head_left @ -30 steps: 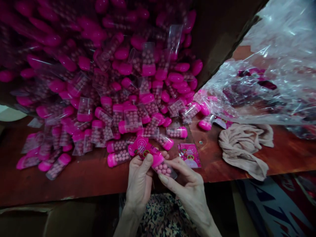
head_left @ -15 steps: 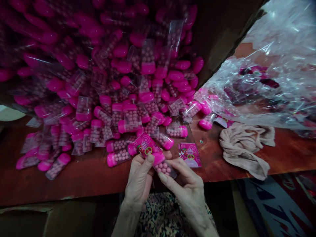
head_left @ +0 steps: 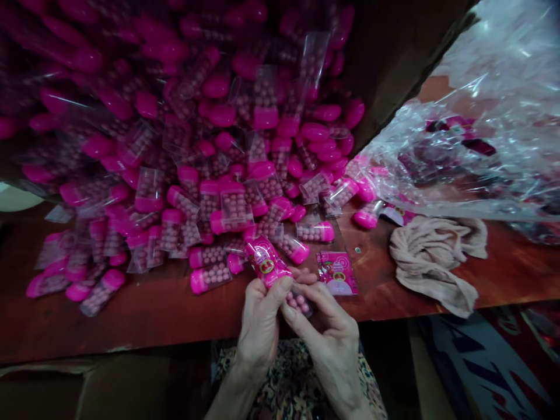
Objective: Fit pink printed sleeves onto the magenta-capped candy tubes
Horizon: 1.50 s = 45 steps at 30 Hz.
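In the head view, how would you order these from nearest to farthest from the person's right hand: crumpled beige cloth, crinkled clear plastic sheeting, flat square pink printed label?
1. Flat square pink printed label: just beyond the right hand.
2. Crumpled beige cloth: off to the right.
3. Crinkled clear plastic sheeting: farther back, on the right.

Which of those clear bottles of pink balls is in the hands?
The clear plastic bottle of pink balls between the left hand and right hand: it is the only one held, with a glossy pink printed wrapper at its far end.
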Tool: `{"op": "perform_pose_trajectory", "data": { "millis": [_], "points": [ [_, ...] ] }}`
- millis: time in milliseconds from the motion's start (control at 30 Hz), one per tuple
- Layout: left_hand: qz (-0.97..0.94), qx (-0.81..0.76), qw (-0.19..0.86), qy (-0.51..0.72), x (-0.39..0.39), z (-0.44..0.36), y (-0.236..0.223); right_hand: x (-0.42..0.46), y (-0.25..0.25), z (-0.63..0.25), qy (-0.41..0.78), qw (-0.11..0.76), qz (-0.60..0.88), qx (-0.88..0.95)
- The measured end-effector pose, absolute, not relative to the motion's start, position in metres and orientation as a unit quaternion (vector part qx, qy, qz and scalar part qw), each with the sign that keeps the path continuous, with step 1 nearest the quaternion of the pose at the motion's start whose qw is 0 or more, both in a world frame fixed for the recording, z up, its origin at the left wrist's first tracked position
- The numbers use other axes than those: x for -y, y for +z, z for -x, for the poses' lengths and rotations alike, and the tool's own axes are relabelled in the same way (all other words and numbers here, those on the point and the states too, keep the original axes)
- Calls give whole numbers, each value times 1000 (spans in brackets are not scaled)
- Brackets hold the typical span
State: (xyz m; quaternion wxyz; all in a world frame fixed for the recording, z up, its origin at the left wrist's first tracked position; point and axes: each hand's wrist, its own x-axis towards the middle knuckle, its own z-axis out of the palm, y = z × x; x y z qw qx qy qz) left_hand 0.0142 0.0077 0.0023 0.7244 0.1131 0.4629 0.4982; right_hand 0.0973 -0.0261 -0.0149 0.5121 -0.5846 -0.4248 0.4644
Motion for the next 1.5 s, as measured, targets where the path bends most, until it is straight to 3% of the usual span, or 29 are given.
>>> {"op": "perform_pose_trajectory", "data": {
  "millis": [133,333,467,600,833,1167,1267,1500],
  "points": [
    [-127,-490,693,513,-3,-17,1,27,-16,-95,460,512,591,421],
    [-163,-447,718,509,0,-8,5,25,-19,-96,601,536,523,280],
    [-172,-430,710,530,-2,-1,8,19,-15,-97,609,531,508,299],
    [-175,-459,702,515,-1,-2,5,21,-13,-97,590,506,527,342],
    [-190,-439,732,485,1,-4,0,26,-17,-101,553,541,539,333],
    [-148,-420,730,519,0,-9,0,24,-1,-97,380,535,588,473],
    [-164,-421,736,503,0,-10,0,25,-5,-100,427,536,586,433],
    [-175,-447,699,530,2,-4,-2,15,-14,-99,676,520,484,197]
  ]
}}
